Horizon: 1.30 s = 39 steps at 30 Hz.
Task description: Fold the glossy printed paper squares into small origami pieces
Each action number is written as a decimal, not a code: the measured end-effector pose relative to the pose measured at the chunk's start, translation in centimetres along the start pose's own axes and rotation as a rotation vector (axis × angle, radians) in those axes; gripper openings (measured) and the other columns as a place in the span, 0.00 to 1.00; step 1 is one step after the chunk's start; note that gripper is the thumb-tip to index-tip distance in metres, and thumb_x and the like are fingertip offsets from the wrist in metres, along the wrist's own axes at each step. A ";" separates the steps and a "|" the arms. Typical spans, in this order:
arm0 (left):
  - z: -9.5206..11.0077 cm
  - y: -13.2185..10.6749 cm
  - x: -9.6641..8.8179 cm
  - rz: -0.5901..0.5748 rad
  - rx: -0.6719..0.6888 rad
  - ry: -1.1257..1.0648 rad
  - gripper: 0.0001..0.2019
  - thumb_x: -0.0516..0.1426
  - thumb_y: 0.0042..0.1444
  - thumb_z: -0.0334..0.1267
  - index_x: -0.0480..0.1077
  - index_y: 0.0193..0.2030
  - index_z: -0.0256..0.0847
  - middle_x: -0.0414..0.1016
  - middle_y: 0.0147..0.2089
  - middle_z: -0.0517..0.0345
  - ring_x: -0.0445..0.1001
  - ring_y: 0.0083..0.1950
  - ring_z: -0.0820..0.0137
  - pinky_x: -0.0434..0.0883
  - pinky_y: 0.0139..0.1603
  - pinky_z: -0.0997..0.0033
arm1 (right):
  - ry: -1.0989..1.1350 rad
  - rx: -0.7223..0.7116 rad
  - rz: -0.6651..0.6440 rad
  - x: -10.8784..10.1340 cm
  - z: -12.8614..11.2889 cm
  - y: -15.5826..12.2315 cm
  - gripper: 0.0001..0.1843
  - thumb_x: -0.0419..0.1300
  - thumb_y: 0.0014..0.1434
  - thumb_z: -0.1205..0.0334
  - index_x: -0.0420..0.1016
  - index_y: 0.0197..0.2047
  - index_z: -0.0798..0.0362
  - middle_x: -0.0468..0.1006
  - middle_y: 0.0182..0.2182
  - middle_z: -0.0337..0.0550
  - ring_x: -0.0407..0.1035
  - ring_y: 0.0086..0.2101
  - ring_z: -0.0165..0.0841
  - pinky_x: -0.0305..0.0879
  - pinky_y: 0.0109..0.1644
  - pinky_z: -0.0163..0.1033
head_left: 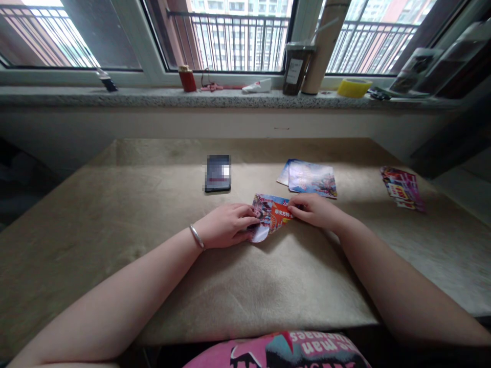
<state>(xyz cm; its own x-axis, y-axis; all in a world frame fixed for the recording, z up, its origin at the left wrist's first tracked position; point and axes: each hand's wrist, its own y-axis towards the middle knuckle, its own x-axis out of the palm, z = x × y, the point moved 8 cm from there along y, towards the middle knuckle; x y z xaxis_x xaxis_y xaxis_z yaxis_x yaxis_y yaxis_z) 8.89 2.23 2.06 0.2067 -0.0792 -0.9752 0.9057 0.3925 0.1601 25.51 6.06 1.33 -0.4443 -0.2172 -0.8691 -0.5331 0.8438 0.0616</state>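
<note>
A colourful printed leaflet (273, 210) lies on the table in front of me, partly folded, its near left corner curling up to show a pale side. My left hand (232, 225), with a silver bangle at the wrist, presses its fingers on the leaflet's left part. At the right end, my right hand (312, 209) pinches the edge between thumb and fingers. Just beyond that hand rest a few flat blue leaflets (312, 178), one overlapping another. Farther right is a fanned pile of red and purple folded leaflets (402, 189).
A dark phone (218, 174) lies left of the blue leaflets on the beige table (153, 179). Along the granite sill (146, 97) stand a red canister (187, 79), a dark lidded container (297, 69), a cardboard tube (322, 61) and a yellow tape roll (354, 88).
</note>
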 end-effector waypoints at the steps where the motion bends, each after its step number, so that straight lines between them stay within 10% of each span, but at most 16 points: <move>1: 0.1 0.0 0.0 -0.002 0.009 0.004 0.16 0.52 0.61 0.40 0.68 0.54 0.39 0.69 0.55 0.45 0.69 0.55 0.61 0.70 0.54 0.58 | -0.010 0.018 0.008 0.0 0.1 0.0 0.13 0.50 0.60 0.59 0.71 0.28 0.52 0.74 0.25 0.39 0.65 0.27 0.30 0.57 0.30 0.35; 19: -0.8 0.0 0.6 0.035 -0.117 -0.069 0.25 0.48 0.62 0.34 0.52 0.66 0.39 0.70 0.49 0.47 0.68 0.48 0.64 0.69 0.50 0.62 | -0.201 0.057 0.210 0.7 -1.2 0.9 0.10 0.54 0.59 0.60 0.77 0.34 0.51 0.77 0.32 0.44 0.69 0.34 0.35 0.60 0.35 0.37; 28: -0.3 0.2 1.2 0.010 -0.060 -0.019 0.20 0.48 0.62 0.33 0.61 0.61 0.43 0.67 0.51 0.48 0.65 0.51 0.64 0.67 0.55 0.62 | -0.203 0.104 0.263 0.9 -1.1 1.1 0.10 0.55 0.58 0.60 0.78 0.35 0.51 0.77 0.33 0.44 0.68 0.37 0.37 0.62 0.39 0.39; 39: -0.3 0.2 0.9 0.056 -0.063 -0.004 0.19 0.51 0.60 0.31 0.65 0.59 0.44 0.69 0.48 0.49 0.66 0.48 0.65 0.69 0.52 0.62 | -0.124 -0.261 0.272 0.7 -3.4 0.4 0.11 0.56 0.59 0.64 0.80 0.41 0.49 0.78 0.41 0.44 0.68 0.41 0.35 0.65 0.47 0.41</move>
<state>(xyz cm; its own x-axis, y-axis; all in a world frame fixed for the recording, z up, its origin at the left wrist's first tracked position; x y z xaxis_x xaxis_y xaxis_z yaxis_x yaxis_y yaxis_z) 9.16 2.47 1.14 0.2582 -0.0594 -0.9643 0.8678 0.4529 0.2044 22.54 4.54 2.41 -0.5125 0.0718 -0.8557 -0.5803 0.7056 0.4068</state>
